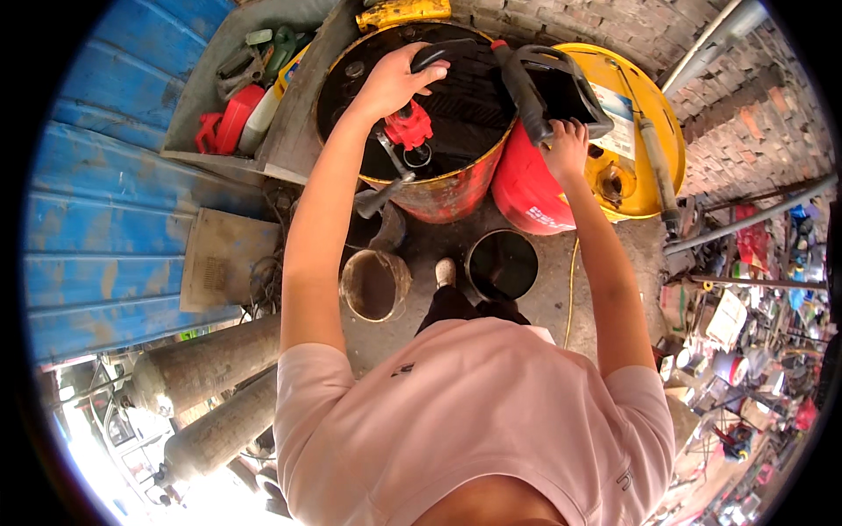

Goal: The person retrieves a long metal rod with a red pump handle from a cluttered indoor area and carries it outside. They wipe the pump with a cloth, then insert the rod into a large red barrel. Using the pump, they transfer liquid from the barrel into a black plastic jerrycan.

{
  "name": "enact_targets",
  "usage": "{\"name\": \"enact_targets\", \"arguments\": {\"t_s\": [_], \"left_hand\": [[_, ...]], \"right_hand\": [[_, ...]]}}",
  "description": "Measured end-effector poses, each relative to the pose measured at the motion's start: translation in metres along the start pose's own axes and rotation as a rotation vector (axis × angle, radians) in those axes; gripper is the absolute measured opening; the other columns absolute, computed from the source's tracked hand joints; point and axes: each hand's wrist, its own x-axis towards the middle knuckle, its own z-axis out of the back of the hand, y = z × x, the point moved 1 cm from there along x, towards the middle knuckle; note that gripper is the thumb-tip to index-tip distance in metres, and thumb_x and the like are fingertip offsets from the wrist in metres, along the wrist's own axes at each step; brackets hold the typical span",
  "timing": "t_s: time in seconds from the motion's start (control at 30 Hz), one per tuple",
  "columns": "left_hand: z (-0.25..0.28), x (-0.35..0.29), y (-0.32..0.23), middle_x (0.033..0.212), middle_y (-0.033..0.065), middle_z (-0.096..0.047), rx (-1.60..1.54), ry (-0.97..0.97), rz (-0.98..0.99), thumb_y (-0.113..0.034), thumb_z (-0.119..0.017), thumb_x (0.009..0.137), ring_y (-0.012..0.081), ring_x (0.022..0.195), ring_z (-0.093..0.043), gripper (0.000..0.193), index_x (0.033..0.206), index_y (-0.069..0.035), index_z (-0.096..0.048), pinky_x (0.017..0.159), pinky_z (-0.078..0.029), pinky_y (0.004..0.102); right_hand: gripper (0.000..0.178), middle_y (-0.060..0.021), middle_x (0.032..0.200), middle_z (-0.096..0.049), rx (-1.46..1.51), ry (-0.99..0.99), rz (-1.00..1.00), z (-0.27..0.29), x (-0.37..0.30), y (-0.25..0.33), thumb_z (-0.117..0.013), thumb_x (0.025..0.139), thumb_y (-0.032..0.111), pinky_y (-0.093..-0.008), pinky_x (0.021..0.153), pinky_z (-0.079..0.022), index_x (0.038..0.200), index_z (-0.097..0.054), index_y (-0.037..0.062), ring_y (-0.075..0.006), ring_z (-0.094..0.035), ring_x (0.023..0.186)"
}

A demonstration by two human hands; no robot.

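My left hand [399, 83] is closed round the black crank handle [443, 54] of a red drum pump [409, 127]. The pump stands at the near side of an oil-stained drum [421, 200] with a dark, wet-looking top. A metal spout [386, 175] slants down from it, over the drum's near edge. My right hand [567, 147] has its fingers curled over the near edge of a black plastic jug [526, 96] with a wide, squarish opening. This jug rests on top of a red drum [531, 197], tilted. What is inside it is too dark to tell.
A yellow drum [653, 145] stands at the right by the brick wall. On the floor are a grimy bucket [375, 285] and a black bucket [502, 265]. A grey bin [289, 131] holds several bottles. Gas cylinders [206, 368] lie lower left; clutter [745, 351] covers the right.
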Motion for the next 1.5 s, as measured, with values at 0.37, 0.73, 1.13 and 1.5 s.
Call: {"name": "enact_targets", "arguments": {"t_s": [0.37, 0.73, 1.13, 1.5], "left_hand": [[-0.006, 0.002, -0.004, 0.104, 0.0084, -0.064, -0.046, 0.027, 0.004, -0.024, -0.058, 0.088, 0.0165, 0.093, -0.063, 0.041, 0.118, 0.001, -0.048, 0.072, -0.053, 0.0297], [-0.007, -0.007, -0.005, 0.103, 0.0056, -0.064, -0.045, -0.073, 0.036, -0.023, -0.057, 0.089, 0.0159, 0.09, -0.064, 0.034, 0.113, -0.001, -0.05, 0.069, -0.053, 0.0283], [-0.046, 0.007, -0.035, 0.109, 0.0108, -0.06, -0.202, 0.005, 0.135, -0.028, -0.06, 0.086, 0.0188, 0.097, -0.061, 0.057, 0.128, 0.004, -0.039, 0.077, -0.049, 0.028], [-0.006, 0.053, 0.086, 0.119, 0.0103, -0.056, 0.018, 0.118, -0.068, -0.035, -0.055, 0.089, 0.0152, 0.098, -0.06, 0.048, 0.129, -0.009, -0.046, 0.068, -0.051, 0.0297]], "right_hand": [[0.047, -0.0132, 0.115, -0.052, 0.262, -0.16, 0.013, 0.014, -0.022, 0.035, -0.068, 0.069, 0.018, -0.0444, 0.099, -0.03, 0.111, -0.052, 0.0049, -0.0333, -0.041, 0.113], [0.033, -0.0193, 0.099, -0.059, 1.057, 0.025, -0.129, 0.04, -0.073, 0.119, -0.066, 0.075, 0.018, -0.0407, 0.087, -0.042, 0.101, -0.058, -0.0011, -0.0345, -0.054, 0.096], [0.045, -0.02, 0.098, -0.052, 0.662, 0.011, -0.081, 0.071, -0.128, 0.149, -0.063, 0.072, 0.024, -0.0445, 0.085, -0.042, 0.107, -0.049, -0.0005, -0.0362, -0.048, 0.096], [0.048, -0.0172, 0.11, -0.051, 0.478, -0.206, -0.86, 0.081, -0.307, 0.106, -0.067, 0.073, 0.021, -0.0412, 0.091, -0.04, 0.114, -0.048, 0.0039, -0.0344, -0.048, 0.105]]}}
